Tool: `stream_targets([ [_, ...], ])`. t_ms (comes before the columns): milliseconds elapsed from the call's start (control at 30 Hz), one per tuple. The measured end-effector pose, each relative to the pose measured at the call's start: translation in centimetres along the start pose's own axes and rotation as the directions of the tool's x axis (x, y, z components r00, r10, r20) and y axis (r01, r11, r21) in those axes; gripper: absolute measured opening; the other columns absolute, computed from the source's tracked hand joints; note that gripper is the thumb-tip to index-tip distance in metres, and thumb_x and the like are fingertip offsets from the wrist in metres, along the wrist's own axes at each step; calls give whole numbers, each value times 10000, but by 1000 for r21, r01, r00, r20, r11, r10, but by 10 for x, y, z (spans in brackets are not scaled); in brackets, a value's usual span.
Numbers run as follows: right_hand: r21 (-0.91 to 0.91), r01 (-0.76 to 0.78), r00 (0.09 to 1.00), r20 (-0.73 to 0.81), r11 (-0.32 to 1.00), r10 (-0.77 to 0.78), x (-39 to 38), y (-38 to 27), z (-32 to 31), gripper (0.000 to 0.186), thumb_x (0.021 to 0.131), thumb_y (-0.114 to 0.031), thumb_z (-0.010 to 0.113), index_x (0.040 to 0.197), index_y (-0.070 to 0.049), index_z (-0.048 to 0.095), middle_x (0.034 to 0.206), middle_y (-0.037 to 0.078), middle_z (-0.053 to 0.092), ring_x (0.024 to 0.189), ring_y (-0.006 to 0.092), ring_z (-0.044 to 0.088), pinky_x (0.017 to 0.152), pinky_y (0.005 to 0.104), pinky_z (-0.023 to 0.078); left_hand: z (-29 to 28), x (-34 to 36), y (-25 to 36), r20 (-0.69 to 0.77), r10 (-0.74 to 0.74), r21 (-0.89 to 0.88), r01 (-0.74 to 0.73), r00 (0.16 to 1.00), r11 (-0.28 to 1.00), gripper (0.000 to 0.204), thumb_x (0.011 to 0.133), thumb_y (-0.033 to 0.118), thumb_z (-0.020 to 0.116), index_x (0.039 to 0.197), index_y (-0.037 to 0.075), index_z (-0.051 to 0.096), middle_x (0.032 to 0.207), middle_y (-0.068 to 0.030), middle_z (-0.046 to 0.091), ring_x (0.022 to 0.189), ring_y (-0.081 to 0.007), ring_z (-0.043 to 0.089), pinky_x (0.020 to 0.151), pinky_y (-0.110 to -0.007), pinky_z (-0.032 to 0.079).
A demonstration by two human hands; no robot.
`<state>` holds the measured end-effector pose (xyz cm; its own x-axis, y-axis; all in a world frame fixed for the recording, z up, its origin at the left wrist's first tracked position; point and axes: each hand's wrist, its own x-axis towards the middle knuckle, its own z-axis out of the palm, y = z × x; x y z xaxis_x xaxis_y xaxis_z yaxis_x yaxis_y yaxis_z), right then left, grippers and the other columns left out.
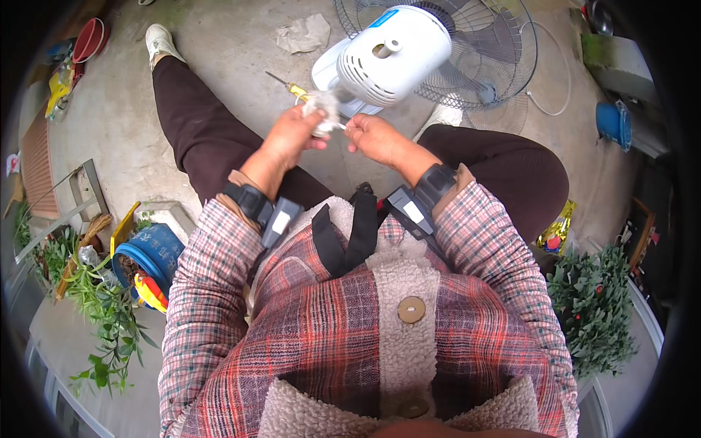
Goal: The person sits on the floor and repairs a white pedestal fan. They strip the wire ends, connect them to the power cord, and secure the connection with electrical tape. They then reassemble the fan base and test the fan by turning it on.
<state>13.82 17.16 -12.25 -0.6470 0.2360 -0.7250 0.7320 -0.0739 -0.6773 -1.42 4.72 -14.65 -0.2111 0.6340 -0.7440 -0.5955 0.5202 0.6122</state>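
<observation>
The left hand (290, 133) grasps a whitish rag (322, 106); right of the rag, the right hand's (374, 137) fingers pinch a pale piece (341, 126), the fan (401, 55) just beyond.

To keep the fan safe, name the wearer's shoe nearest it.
The right shoe, close beside the fan; the left shoe sits well away, at the picture's upper left.

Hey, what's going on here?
A seated person's left hand holds a crumpled whitish wad, while the right hand pinches a small pale piece beside it. A yellow-handled screwdriver shows by the left hand; whether it's held is unclear. A white fan is just ahead, between the feet.
</observation>
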Motion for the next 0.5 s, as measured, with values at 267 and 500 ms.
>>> stream_targets([
  [267, -212, 138, 981, -108, 968, -163, 6, 15, 6, 216, 906, -122, 503, 988, 20, 644, 887, 215, 670, 838, 359, 654, 767, 433, 510, 24, -14, -2, 470, 383, 869, -494, 795, -40, 208, 833, 104, 612, 1028, 49, 568, 983, -173, 626, 882, -375, 645, 756, -456, 529],
  [500, -317, 126, 972, -148, 940, -181, 1, 18, 6, 185, 912, -137, 534, 951, 4, 647, 851, 187, 649, 810, 339, 624, 739, 422, 497, 7, 31, -4, 640, 137, 754, -583, 756, -304, 143, 867, 106, 528, 975, 43, 597, 975, -160, 665, 899, -341, 674, 764, -429, 557],
])
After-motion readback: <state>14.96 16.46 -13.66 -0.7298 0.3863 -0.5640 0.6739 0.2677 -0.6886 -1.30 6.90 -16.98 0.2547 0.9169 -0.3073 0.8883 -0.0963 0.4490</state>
